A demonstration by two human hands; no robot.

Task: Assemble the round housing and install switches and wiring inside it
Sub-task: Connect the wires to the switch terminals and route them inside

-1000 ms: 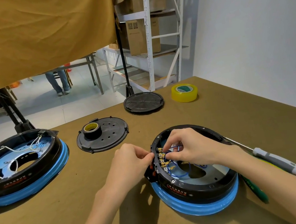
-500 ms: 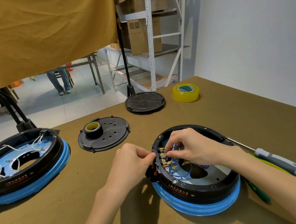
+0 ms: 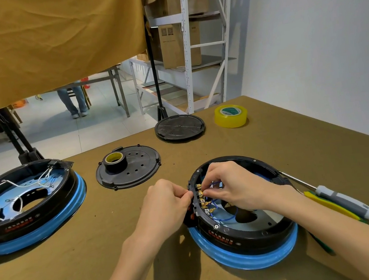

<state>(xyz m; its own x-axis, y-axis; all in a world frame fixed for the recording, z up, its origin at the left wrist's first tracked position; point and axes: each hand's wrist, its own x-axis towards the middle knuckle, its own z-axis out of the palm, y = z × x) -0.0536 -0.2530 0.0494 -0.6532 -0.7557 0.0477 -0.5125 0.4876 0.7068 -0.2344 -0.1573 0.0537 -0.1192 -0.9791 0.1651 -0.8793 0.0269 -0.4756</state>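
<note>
A round black housing (image 3: 250, 237) with a blue ring underneath lies near the table's front right. Brass switch terminals (image 3: 203, 202) line its left inner wall, and blue wires (image 3: 224, 218) loop over its grey floor. My left hand (image 3: 164, 207) pinches the housing's left rim from outside, fingers curled. My right hand (image 3: 231, 185) reaches inside and pinches a blue wire end at the terminals. The pinched tip is hidden by my fingers.
A second housing (image 3: 30, 204) with white wires sits at the left. A black perforated lid (image 3: 135, 169) carries a black tape roll (image 3: 115, 162). Further back lie another black lid (image 3: 179, 127) and yellow tape (image 3: 231, 116). Screwdrivers (image 3: 341, 201) lie right of the housing.
My right hand has shifted slightly left and up along the terminal row inside the housing. My left hand has stayed on the rim.
</note>
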